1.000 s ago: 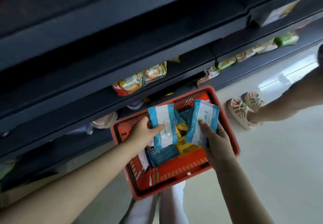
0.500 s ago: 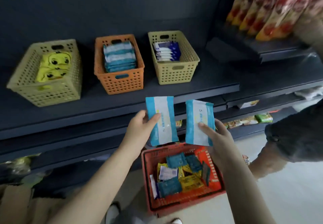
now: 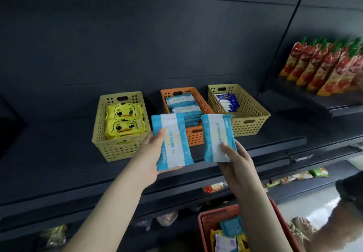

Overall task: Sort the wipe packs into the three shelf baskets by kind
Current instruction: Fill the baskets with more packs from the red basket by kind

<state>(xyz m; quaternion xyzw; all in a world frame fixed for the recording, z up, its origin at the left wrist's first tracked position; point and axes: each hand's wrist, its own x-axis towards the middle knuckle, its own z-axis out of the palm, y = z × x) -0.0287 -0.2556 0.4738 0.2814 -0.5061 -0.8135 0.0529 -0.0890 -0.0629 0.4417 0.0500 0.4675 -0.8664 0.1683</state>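
Dark shelf (image 3: 59,153), baskets part-filled. Left hand (image 3: 151,153) grips one blue-white pack (image 3: 171,141), right hand (image 3: 235,161) a second pack (image 3: 217,137), both before orange basket (image 3: 196,136); red basket (image 3: 202,224) below holds more.

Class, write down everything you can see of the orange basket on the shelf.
The orange basket is a rectangular plastic tub with perforated walls and a handle slot at each end. It stands upright on the dark shelf between the left yellow basket and the right yellow basket, holding a stack of blue-and-white packs. The left held pack and right held pack, of the same kind, cover its front corners in view; contact cannot be told.
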